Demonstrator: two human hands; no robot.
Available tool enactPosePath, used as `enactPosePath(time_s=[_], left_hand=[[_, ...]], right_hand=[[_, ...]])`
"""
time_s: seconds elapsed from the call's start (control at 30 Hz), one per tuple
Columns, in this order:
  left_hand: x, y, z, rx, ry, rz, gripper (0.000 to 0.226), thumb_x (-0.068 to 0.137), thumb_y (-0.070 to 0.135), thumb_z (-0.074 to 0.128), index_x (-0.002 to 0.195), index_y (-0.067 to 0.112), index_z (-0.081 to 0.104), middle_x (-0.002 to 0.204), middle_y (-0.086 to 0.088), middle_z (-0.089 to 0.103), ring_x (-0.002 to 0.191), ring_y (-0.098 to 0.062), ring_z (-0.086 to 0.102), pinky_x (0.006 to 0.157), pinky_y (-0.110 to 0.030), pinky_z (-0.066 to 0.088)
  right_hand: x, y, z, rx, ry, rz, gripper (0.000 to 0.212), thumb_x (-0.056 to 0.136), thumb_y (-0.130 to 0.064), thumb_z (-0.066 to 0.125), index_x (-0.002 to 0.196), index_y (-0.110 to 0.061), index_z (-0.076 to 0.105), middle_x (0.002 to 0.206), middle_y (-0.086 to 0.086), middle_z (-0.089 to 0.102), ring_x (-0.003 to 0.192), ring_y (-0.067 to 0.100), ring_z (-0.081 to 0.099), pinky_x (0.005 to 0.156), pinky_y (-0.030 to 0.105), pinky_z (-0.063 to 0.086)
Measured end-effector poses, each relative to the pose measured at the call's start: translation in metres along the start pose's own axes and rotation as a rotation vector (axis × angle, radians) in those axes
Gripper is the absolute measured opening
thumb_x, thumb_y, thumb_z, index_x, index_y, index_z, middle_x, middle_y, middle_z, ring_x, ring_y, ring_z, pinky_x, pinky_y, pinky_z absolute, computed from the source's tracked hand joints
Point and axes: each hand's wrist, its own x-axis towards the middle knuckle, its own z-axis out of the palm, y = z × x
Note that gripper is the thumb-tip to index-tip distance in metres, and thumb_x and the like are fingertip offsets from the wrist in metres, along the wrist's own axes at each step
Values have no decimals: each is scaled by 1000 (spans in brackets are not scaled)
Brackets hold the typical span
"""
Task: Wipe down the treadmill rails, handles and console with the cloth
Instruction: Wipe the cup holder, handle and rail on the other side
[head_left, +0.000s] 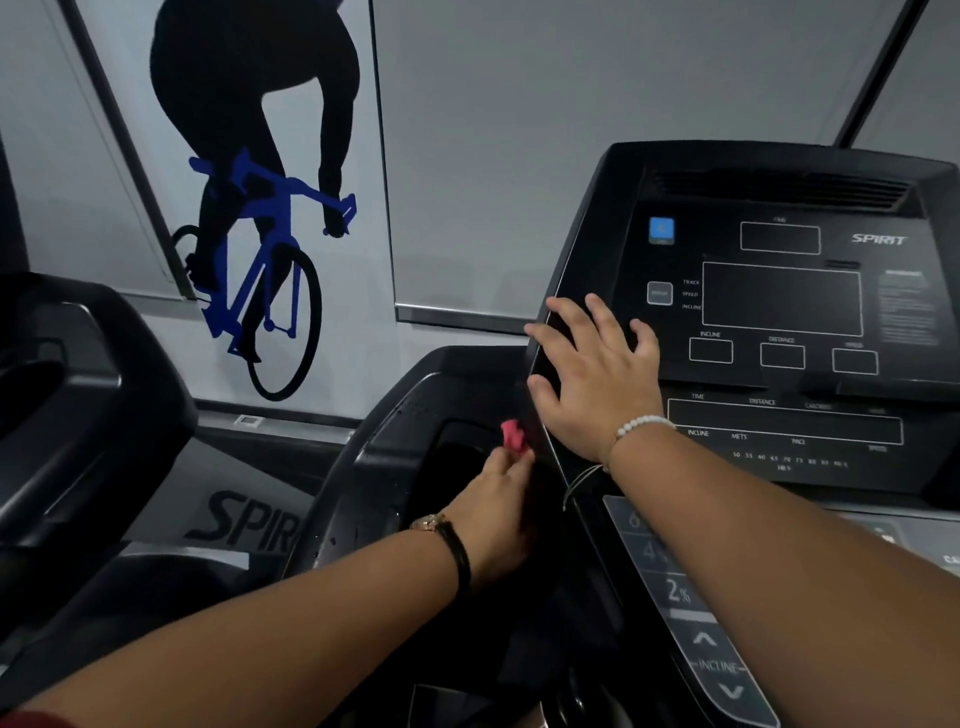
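The black treadmill console (779, 301) fills the right side, with its dark display and an incline keypad (675, 587) lower down. My right hand (597, 379) lies flat with fingers spread on the console's left edge. My left hand (493, 514) reaches into the recessed tray (415, 441) left of the console and pinches a small pink-red cloth (513, 435). Only a bit of the cloth sticks out past my fingertips; the rest is hidden under the hand.
A second black treadmill (78, 415) stands close on the left, with a narrow gap between the two machines. Behind them is a grey wall with a cyclist poster (260, 208).
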Motion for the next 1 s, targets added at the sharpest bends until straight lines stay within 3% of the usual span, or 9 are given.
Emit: enactPosePath(time_s=[0.1,0.27,0.37,0.47,0.6,0.7,0.77,0.87,1.0], left_hand=[[-23,-6,-1,41,-67,130,60,85,22,54,142,21,38,148,0,33,132,-16,39,108,-15,27],[-44,1,-1,98,-224,172,71,74,28,28,146,25,30,155,3,22,135,-19,30,109,-24,22],[-36,-2,4,-181,-106,87,41,87,14,46,128,20,48,127,2,58,112,-15,55,100,-33,42],[-27,-9,17,-488,44,-57,35,88,-12,46,112,11,57,110,-6,63,100,-17,60,101,-30,43],[-11,-12,15,-697,42,-158,28,83,-11,56,99,12,63,84,-1,65,71,-14,66,61,-20,52],[3,-16,3,-594,159,-174,21,80,-12,56,87,7,52,75,-14,53,58,-25,60,51,-27,53],[16,-18,-5,-116,287,41,14,79,11,64,84,23,67,90,-11,54,78,-32,60,71,-38,55],[23,-11,-17,438,143,76,21,86,35,59,103,26,67,110,-3,47,98,-26,48,74,-32,45],[36,-6,-37,427,399,-8,24,95,31,47,106,18,66,111,-3,45,99,-25,42,69,-32,41]], right_hand=[[-1,-1,-1,-6,-4,-2,50,87,-46,40,135,-37,37,151,-10,21,144,20,10,110,54,11],[0,0,-1,-16,-5,0,49,86,-46,40,134,-37,38,151,-10,22,144,21,10,109,54,13],[0,-1,-1,-19,2,-1,49,86,-46,40,134,-36,39,151,-9,23,143,21,12,108,54,15],[0,-1,0,-19,2,4,49,86,-46,40,134,-36,39,151,-9,24,143,21,12,108,53,16],[0,-1,0,-25,2,9,50,85,-46,40,134,-37,39,150,-10,24,143,21,13,108,53,17],[0,-1,-1,-27,0,12,49,85,-46,40,134,-37,39,150,-10,24,143,21,12,108,52,18],[-1,-1,-1,-29,0,12,49,85,-46,40,134,-37,39,150,-10,24,143,21,12,108,52,18],[-1,-1,-1,-32,-6,9,49,85,-46,40,133,-37,38,150,-10,23,143,20,12,107,51,18],[0,-1,-1,-27,-5,13,50,85,-47,40,134,-38,38,151,-10,23,143,20,12,107,50,17]])
